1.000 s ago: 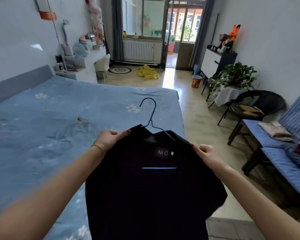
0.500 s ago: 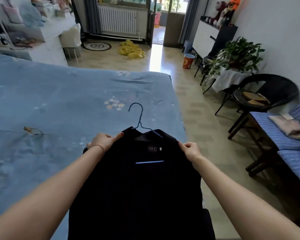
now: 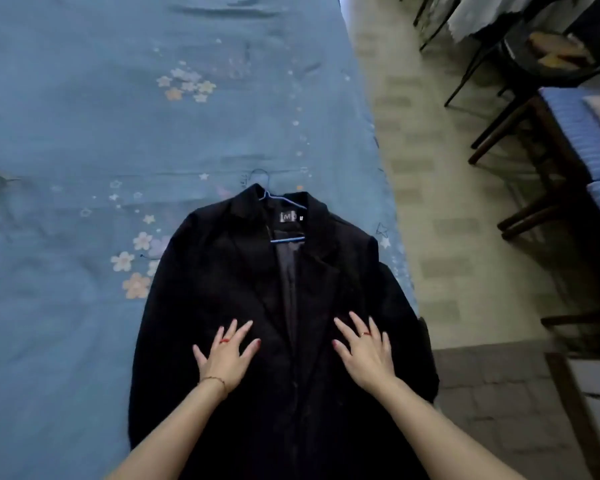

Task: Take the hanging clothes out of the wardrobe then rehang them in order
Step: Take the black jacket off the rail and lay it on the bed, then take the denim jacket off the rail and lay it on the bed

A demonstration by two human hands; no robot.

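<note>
A black blazer lies flat, front side up, on the blue flowered bed near its right edge. A thin blue wire hanger is still inside it; the hook pokes out past the collar. My left hand rests palm down on the left front panel, fingers spread. On the right front panel my right hand lies the same way. Neither hand grips anything. The wardrobe is out of view.
Tiled floor runs along the bed's right side. A dark-framed bench with blue striped cushions stands at the right, a black chair beyond it at the top right.
The blazer was held up by its shoulders; now it lies on the bed. Both hands have let go and moved down to the front panels. The view has tilted downward.
</note>
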